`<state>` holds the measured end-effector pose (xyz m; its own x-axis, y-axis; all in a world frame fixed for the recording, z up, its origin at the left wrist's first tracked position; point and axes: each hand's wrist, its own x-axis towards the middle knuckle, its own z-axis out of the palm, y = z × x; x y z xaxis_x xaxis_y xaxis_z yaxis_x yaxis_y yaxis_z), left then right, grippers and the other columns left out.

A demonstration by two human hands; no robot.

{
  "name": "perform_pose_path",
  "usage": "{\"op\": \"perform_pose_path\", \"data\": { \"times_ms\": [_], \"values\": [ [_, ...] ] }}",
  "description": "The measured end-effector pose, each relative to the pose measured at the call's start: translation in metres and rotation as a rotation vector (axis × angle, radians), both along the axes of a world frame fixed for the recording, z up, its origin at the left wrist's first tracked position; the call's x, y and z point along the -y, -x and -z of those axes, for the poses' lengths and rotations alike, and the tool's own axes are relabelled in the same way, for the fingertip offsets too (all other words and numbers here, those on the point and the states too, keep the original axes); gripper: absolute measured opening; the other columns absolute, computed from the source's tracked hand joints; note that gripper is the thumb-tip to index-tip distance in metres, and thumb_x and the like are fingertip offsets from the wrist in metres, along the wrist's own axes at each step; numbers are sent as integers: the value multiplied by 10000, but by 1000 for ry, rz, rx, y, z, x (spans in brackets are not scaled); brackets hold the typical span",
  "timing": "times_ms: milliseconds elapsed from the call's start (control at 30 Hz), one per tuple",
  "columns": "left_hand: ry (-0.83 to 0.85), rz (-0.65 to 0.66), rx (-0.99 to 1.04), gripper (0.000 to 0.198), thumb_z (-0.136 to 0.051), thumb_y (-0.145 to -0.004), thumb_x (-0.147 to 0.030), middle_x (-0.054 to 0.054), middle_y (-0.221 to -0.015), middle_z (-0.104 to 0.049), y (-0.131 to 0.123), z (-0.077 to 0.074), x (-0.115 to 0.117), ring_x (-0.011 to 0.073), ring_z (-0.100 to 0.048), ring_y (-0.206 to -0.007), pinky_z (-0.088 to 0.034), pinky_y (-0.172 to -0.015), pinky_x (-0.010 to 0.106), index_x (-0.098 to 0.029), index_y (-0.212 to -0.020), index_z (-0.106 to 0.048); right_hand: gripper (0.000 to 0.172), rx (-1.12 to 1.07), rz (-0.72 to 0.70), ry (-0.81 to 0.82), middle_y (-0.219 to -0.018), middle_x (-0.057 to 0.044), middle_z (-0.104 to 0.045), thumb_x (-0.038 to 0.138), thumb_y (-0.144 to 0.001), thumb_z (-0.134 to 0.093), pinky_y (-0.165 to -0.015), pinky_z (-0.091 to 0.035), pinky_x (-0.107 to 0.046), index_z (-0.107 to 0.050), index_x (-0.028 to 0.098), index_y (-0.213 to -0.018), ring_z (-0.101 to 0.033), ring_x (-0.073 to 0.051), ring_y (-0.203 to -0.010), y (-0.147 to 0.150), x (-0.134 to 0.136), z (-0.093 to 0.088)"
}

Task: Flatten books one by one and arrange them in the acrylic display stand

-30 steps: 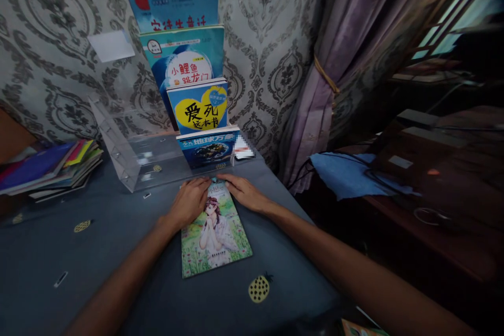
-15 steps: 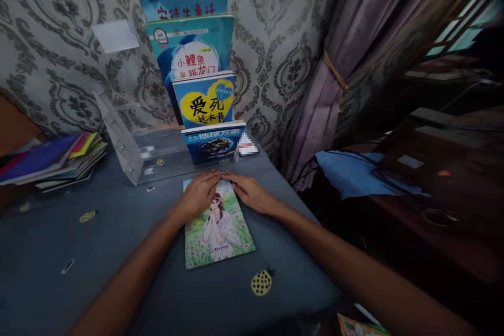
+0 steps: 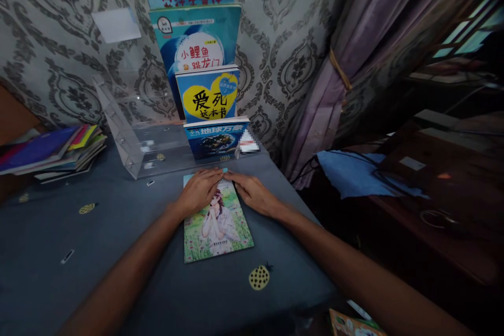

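Left hand [image 3: 200, 190] lies open, palm down across the illustrated book [image 3: 219, 227]; right hand [image 3: 255, 193] meets its top corner, pinch unclear. Probably steadying it flat. Just beyond, clear rack [image 3: 123, 139] tiers upright books [image 3: 207, 97], titles showing.

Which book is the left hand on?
The green-covered book, flat before the clear rack, with the left hand on its cover; the rack's four books and the far-left pile are untouched.
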<state>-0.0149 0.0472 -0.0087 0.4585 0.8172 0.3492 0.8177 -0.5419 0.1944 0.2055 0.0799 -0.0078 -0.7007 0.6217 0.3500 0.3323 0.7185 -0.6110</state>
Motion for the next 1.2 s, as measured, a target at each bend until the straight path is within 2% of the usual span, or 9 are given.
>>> {"op": "perform_pose_path", "data": {
  "times_ms": [200,333,500,633,867,1067,1200],
  "values": [
    [24,2,-34,422,-398,-1002,-215,105,-1427,-616,-2,-1,1,226,-562,-1333,-422,-1129,431,-165,-1374,-590,500,-12,3,-55,-1435,-86,-607,51,-920,-425,-1149,-441,-516,-642,223,-1336,-513,-251,-1389,-3,6,6],
    [73,-20,-75,453,-351,-1032,-279,83,-1506,-543,-3,1,-1,219,-479,-1413,-380,-1147,444,-200,-1444,-522,497,-26,1,-66,-1424,-79,-617,49,-923,-427,-1149,-447,-512,-651,233,-1327,-530,-246,-1375,-4,11,7],
    [121,-10,-152,505,-322,-1019,-268,84,-1584,-439,-2,0,-2,221,-361,-1492,-322,-1175,467,-197,-1504,-440,501,-8,10,-71,-1425,-88,-613,45,-905,-427,-1145,-454,-511,-660,220,-1312,-527,-244,-1377,-8,19,8],
    [153,-4,-179,531,-316,-1008,-265,87,-1600,-412,-2,-4,-2,226,-321,-1512,-314,-1176,480,-185,-1526,-402,491,13,7,-84,-1424,-114,-612,53,-903,-417,-1143,-459,-497,-668,191,-1301,-534,-246,-1371,-11,24,8],
    [110,44,-183,528,-342,-983,-221,96,-1578,-452,-2,-4,-2,202,-336,-1504,-292,-1184,441,-181,-1502,-429,510,29,6,-83,-1424,-85,-618,45,-894,-427,-1145,-458,-495,-663,222,-1310,-537,-245,-1367,-10,26,4],
    [112,52,-191,525,-342,-975,-183,93,-1574,-456,-3,-4,0,191,-367,-1487,-292,-1189,442,-180,-1491,-439,484,41,10,-106,-1424,-121,-609,39,-888,-438,-1142,-464,-471,-678,177,-1285,-552,-249,-1354,-10,27,4],
    [101,66,-178,517,-359,-974,-177,84,-1561,-476,-3,-4,0,190,-392,-1472,-294,-1194,442,-196,-1481,-457,481,17,11,-139,-1390,-115,-638,23,-879,-454,-1121,-487,-449,-694,194,-1259,-580,-240,-1324,-10,27,5]
  ]
}}
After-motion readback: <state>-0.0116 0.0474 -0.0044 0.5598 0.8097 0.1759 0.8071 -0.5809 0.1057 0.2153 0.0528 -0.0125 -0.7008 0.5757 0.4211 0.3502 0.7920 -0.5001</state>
